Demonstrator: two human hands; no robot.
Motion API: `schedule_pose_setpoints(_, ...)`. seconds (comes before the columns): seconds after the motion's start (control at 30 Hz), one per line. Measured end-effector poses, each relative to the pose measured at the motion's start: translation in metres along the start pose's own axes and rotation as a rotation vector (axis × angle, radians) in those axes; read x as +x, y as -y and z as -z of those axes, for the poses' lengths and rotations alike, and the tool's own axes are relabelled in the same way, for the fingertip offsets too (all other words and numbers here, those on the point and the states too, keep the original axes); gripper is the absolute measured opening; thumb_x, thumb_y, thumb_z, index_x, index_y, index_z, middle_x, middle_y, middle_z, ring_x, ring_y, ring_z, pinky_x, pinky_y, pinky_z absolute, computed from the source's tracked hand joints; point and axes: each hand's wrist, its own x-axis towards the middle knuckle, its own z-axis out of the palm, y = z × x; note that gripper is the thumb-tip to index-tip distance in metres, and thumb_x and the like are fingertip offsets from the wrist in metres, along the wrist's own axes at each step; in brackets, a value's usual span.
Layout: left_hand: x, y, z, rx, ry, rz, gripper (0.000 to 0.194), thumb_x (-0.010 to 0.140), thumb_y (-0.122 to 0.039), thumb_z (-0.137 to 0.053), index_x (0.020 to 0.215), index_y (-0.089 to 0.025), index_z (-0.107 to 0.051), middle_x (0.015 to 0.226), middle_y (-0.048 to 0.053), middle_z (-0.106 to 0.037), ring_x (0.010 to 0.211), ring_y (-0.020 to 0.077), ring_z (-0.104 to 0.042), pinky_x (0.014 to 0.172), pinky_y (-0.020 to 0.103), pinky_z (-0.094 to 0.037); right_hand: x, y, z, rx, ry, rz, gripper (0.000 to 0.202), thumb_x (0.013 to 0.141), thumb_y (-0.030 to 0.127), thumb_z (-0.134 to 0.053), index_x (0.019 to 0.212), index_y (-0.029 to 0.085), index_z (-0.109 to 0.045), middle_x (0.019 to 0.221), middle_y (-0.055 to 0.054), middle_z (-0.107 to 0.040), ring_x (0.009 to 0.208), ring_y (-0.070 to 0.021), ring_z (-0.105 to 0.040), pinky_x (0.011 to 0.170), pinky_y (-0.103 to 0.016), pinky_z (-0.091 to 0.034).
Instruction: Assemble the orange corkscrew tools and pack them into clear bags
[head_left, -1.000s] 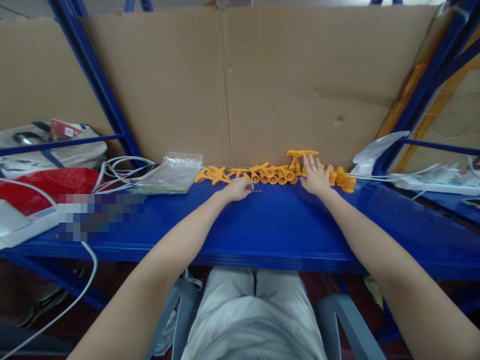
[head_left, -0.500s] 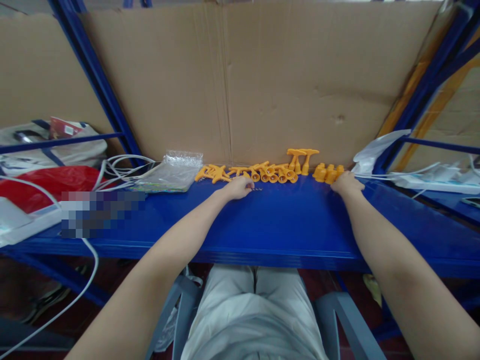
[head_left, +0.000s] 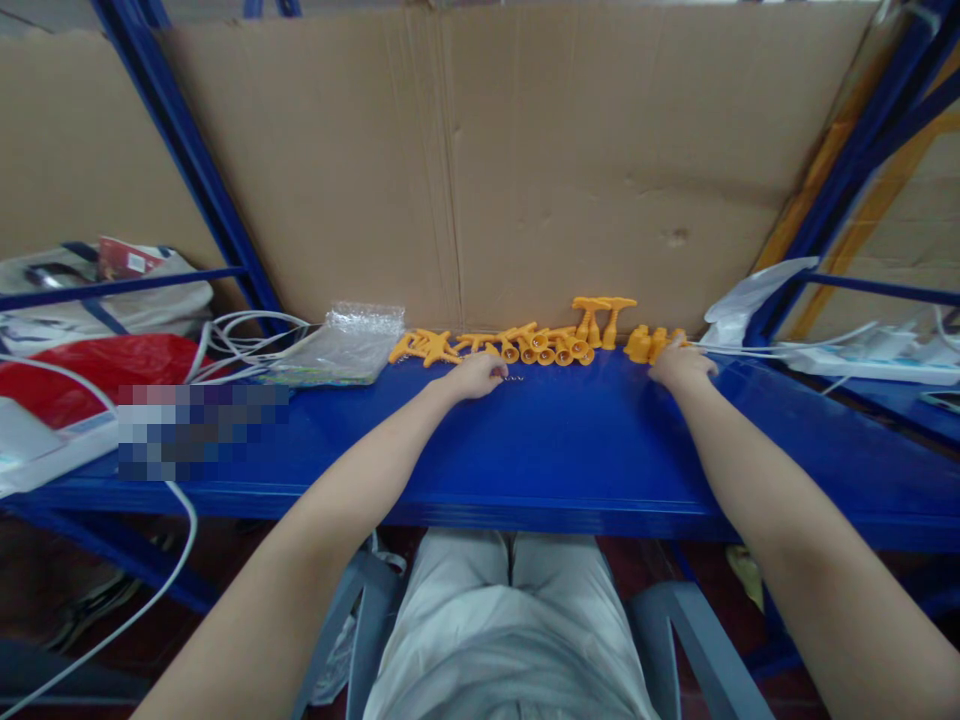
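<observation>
My left hand (head_left: 478,376) rests on the blue table with its fingers curled together; what it holds, if anything, is hidden. Right beside its fingertips lie several small metal springs (head_left: 514,378). Behind it runs a row of yellow plastic pieces: flat branched ones (head_left: 435,347) on the left, and funnel-ended ones with handles (head_left: 546,355) lying toward me. Two T-shaped yellow pieces (head_left: 611,322) stand upright at the back. Farther right, my right hand (head_left: 684,366) has its fingers closed at the front of a small group of yellow cup-shaped pieces (head_left: 639,345), partly covering them.
A cardboard sheet (head_left: 562,160) walls off the back of the blue table (head_left: 555,450). Clear plastic bags (head_left: 341,345) lie to the left, near white cables (head_left: 259,330) and a red bag (head_left: 105,365). A white power strip (head_left: 877,362) sits at the right.
My right hand has moved slightly left, onto the cup-shaped pieces. My left hand stays in place by the springs.
</observation>
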Motion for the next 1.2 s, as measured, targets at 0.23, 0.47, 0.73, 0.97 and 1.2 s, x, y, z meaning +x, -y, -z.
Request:
schedule_pose_setpoints(0.23,0.0,0.0,-0.001,-0.035,-0.01,0.0,0.028,0.081,-0.008,-0.052,0.098,-0.016,-0.072,0.102,0.007,-0.073,0.097,0.0214,-0.067,0.087,0.03,-0.05,-0.01,0.014,0.009,0.069,-0.067,0.176,0.071,0.087,0.035,-0.05,0.15,0.008,-0.034,0.145,-0.03,-0.044,0.136,-0.0425,-0.042,0.1,-0.069,-0.037)
schedule_pose_setpoints(0.47,-0.001,0.0,0.0,-0.031,-0.001,0.003,0.027,0.082,-0.009,-0.052,0.1,-0.015,-0.072,0.103,0.009,-0.073,0.098,0.0216,-0.067,0.089,0.031,-0.05,0.007,0.018,0.011,0.196,0.001,0.327,0.06,0.082,0.024,-0.05,0.139,0.004,-0.049,0.127,-0.027,-0.061,0.118,-0.0379,-0.059,0.095,-0.048,-0.047)
schedule_pose_setpoints(0.73,0.0,0.0,0.001,0.008,0.02,0.004,0.03,0.083,-0.01,-0.05,0.103,-0.015,-0.072,0.106,0.008,-0.073,0.099,0.0202,-0.066,0.091,0.03,-0.049,0.005,0.016,-0.003,0.443,0.042,0.342,0.069,0.082,0.033,-0.062,0.144,0.008,-0.043,0.12,-0.021,-0.065,0.108,-0.0335,-0.063,0.086,-0.04,-0.051)
schedule_pose_setpoints(0.97,-0.01,-0.009,0.022,0.194,0.064,0.117,0.034,0.085,-0.031,-0.056,0.113,-0.018,-0.069,0.119,0.01,-0.07,0.114,0.028,-0.062,0.097,0.037,-0.047,0.002,0.016,-0.014,0.193,0.105,0.412,0.039,0.085,0.036,-0.06,0.111,0.008,-0.069,0.104,-0.02,-0.07,0.1,-0.0322,-0.067,0.085,-0.037,-0.051)
schedule_pose_setpoints(1.2,-0.02,-0.011,0.043,0.205,0.346,0.413,0.054,0.078,-0.031,-0.058,0.131,-0.019,-0.062,0.133,0.013,-0.063,0.12,0.0322,-0.059,0.1,0.038,-0.044,-0.014,0.028,-0.003,0.01,-0.009,0.51,0.04,0.084,0.038,-0.06,0.115,0.014,-0.069,0.11,-0.016,-0.072,0.11,-0.0329,-0.064,0.093,-0.042,-0.047)
